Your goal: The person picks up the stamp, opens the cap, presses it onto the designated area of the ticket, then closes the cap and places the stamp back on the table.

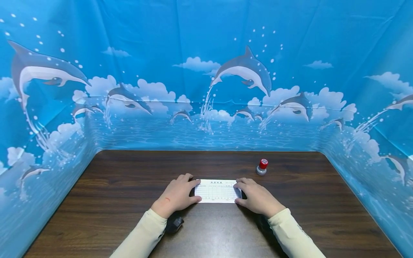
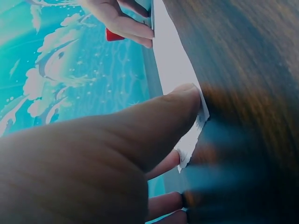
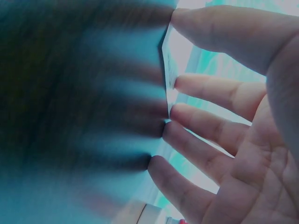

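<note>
A white paper form (image 1: 217, 192) with a printed heading and a grid of fine lines lies flat on the dark wood table. My left hand (image 1: 176, 196) rests at its left end, thumb and fingertip pressing the corners. At the right end, my right hand (image 1: 258, 197) touches the paper with thumb and fingertips, its fingers spread and only slightly bent. The left wrist view shows my left thumb (image 2: 173, 109) on the sheet, whose short edge (image 2: 189, 156) looks ragged. In the right wrist view, the fingertips (image 3: 180, 112) meet the paper and the tabletop.
Beyond my right hand stands a small stamp (image 1: 262, 167) with a red top and a grey base. A blue dolphin-print curtain (image 1: 206, 132) borders the brown table (image 1: 145, 165) at the back and both sides. Beneath my left wrist is a black device (image 1: 174, 225).
</note>
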Demonstrator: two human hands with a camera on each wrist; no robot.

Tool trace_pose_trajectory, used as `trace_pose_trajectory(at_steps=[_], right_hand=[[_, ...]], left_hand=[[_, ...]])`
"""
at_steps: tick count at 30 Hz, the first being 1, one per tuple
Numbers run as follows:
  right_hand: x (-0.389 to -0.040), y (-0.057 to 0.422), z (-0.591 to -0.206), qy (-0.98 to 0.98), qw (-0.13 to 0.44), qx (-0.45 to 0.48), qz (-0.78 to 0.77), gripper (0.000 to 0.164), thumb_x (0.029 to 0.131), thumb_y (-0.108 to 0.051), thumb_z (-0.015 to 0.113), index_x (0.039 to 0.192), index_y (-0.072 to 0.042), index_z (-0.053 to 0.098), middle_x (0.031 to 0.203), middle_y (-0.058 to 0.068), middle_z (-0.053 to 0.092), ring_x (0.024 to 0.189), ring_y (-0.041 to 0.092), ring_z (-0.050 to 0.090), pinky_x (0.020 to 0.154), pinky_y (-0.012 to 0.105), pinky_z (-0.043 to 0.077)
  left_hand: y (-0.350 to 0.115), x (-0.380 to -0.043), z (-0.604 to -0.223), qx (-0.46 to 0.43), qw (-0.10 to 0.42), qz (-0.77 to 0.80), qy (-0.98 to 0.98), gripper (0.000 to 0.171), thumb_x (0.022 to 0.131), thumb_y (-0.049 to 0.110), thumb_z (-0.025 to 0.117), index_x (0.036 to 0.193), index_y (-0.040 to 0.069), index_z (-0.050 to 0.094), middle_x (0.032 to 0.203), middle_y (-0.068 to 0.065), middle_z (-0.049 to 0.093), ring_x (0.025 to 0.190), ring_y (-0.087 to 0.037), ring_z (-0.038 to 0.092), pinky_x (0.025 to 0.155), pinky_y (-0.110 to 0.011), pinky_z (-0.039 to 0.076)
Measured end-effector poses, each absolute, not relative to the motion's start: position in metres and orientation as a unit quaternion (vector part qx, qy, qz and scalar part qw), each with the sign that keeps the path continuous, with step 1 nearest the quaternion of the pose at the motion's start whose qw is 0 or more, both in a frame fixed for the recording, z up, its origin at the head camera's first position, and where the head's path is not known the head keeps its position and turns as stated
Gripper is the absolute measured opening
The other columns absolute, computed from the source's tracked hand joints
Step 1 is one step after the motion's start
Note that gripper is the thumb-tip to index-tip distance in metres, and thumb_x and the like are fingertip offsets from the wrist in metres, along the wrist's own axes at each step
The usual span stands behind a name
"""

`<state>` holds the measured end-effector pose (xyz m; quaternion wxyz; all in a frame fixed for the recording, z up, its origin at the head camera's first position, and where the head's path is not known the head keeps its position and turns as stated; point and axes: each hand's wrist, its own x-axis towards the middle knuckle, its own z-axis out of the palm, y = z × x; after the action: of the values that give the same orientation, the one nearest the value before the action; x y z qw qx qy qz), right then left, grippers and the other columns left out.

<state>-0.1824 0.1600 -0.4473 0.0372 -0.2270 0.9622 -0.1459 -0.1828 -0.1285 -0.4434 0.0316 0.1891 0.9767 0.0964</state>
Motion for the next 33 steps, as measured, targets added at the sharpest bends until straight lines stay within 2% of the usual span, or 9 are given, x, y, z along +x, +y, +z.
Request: trace_pose_trajectory(at_steps=[2,6,9,12,18,21,25,29,33], right_hand=[[-0.183,0.16,-0.447,0.963,0.039,-0.227,-0.144,0.049,0.09,-0.031,0.083,0.131,-0.008,0.07,0.143,0.013,0.06,0.135,0.032,0.054,0.107,0.052,0.048],[-0.185,0.16,-0.449,0.963,0.04,-0.226,-0.144,0.048,0.091,-0.031,0.082,0.132,-0.008,0.069,0.144,0.013,0.06,0.136,0.033,0.053,0.109,0.052,0.047],[-0.185,0.16,-0.451,0.961,0.042,-0.229,-0.151,0.048,0.092,-0.029,0.08,0.133,-0.007,0.068,0.145,0.014,0.059,0.137,0.034,0.052,0.11,0.052,0.046],[-0.184,0.16,-0.453,0.958,0.048,-0.236,-0.158,0.049,0.093,-0.029,0.08,0.135,-0.006,0.067,0.146,0.015,0.058,0.137,0.035,0.051,0.11,0.053,0.046],[-0.185,0.16,-0.451,0.957,0.065,-0.237,-0.157,0.054,0.093,-0.031,0.08,0.139,-0.007,0.065,0.151,0.014,0.054,0.141,0.034,0.049,0.111,0.053,0.045],[-0.187,0.163,-0.445,0.956,0.061,-0.238,-0.16,0.056,0.092,-0.029,0.08,0.14,-0.007,0.063,0.151,0.014,0.053,0.141,0.033,0.049,0.111,0.053,0.045],[-0.19,0.172,-0.436,0.953,0.023,-0.245,-0.176,0.051,0.093,-0.026,0.08,0.138,-0.006,0.065,0.142,0.012,0.06,0.133,0.03,0.056,0.107,0.052,0.049],[-0.197,0.187,-0.427,0.947,-0.06,-0.236,-0.211,0.039,0.093,-0.024,0.08,0.127,-0.008,0.071,0.125,0.007,0.067,0.118,0.026,0.065,0.098,0.051,0.054],[-0.209,0.206,-0.42,0.938,-0.143,-0.194,-0.249,0.035,0.094,-0.021,0.079,0.124,-0.006,0.07,0.122,0.01,0.066,0.109,0.029,0.061,0.089,0.052,0.055]], left_hand=[[-0.129,-0.183,-0.444,0.187,0.029,0.097,0.977,0.063,0.092,0.048,0.077,0.143,0.015,0.064,0.142,-0.018,0.056,0.129,-0.037,0.054,0.107,-0.057,0.044],[-0.13,-0.183,-0.447,0.185,0.02,0.098,0.978,0.062,0.092,0.049,0.076,0.144,0.016,0.064,0.144,-0.019,0.055,0.135,-0.039,0.049,0.117,-0.065,0.028],[-0.131,-0.183,-0.45,0.18,0.021,0.099,0.978,0.062,0.092,0.048,0.076,0.145,0.018,0.062,0.147,-0.02,0.053,0.139,-0.039,0.047,0.119,-0.068,0.02],[-0.132,-0.181,-0.452,0.169,0.033,0.102,0.98,0.063,0.093,0.048,0.075,0.147,0.019,0.061,0.149,-0.02,0.051,0.14,-0.039,0.047,0.119,-0.066,0.023],[-0.134,-0.179,-0.453,0.162,0.041,0.116,0.979,0.063,0.094,0.047,0.075,0.148,0.018,0.06,0.149,-0.021,0.05,0.137,-0.04,0.049,0.113,-0.059,0.039],[-0.134,-0.18,-0.451,0.162,0.041,0.119,0.979,0.063,0.093,0.046,0.076,0.148,0.018,0.06,0.15,-0.022,0.05,0.137,-0.04,0.049,0.111,-0.058,0.042],[-0.133,-0.183,-0.449,0.165,0.045,0.119,0.978,0.064,0.094,0.047,0.075,0.149,0.019,0.059,0.151,-0.021,0.049,0.138,-0.04,0.048,0.112,-0.058,0.041],[-0.132,-0.184,-0.447,0.17,0.046,0.121,0.977,0.063,0.095,0.047,0.074,0.149,0.019,0.059,0.151,-0.021,0.049,0.138,-0.04,0.048,0.111,-0.059,0.041],[-0.131,-0.186,-0.447,0.173,0.044,0.122,0.976,0.064,0.094,0.047,0.074,0.149,0.019,0.059,0.151,-0.021,0.049,0.138,-0.04,0.048,0.111,-0.059,0.041]])
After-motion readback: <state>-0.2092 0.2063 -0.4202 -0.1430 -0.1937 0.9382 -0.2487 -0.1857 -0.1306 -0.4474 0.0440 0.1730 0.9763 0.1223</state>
